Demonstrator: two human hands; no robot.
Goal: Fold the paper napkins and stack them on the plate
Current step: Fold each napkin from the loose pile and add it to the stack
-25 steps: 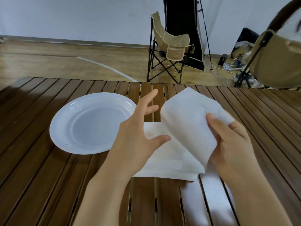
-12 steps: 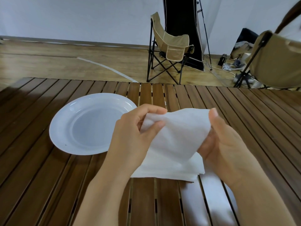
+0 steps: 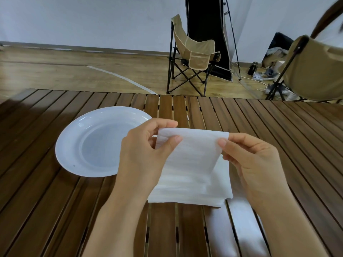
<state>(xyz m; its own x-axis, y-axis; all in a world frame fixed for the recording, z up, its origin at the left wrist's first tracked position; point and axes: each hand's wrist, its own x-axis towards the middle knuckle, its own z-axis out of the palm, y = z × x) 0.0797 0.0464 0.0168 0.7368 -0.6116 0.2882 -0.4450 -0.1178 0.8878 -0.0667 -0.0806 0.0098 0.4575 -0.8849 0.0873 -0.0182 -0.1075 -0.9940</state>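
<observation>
I see the napkin (image 3: 193,151) now held up flat between both hands, above the table (image 3: 278,130). Half a second ago it was bunched and sagging between them; now its top edge is pulled out straight and level.

Left hand (image 3: 143,156): grip closed on the napkin's upper left corner, thumb on the near face, forefinger curled over the top edge. A second ago this hand was spread wide and held nothing.

Right hand (image 3: 254,164): grip closed on the upper right corner, thumb tip on the near face, the other fingers behind the sheet. A second ago it held the napkin alone, lifted higher and tilted. The two hands now sit further apart than half a second ago.

The napkin hangs down from the two corners. Its lower edge blurs into the pile of napkins (image 3: 191,193) lying flat on the table beneath; I cannot tell whether they touch. The pile has not shifted.

The plate (image 3: 74,138), white, sits on the table to the left of the hands, same place as before, nothing on it. The left hand overlaps its right rim in my view.

Beyond the table, a tan folding chair (image 3: 191,52) stands on the wooden floor (image 3: 74,71).
</observation>
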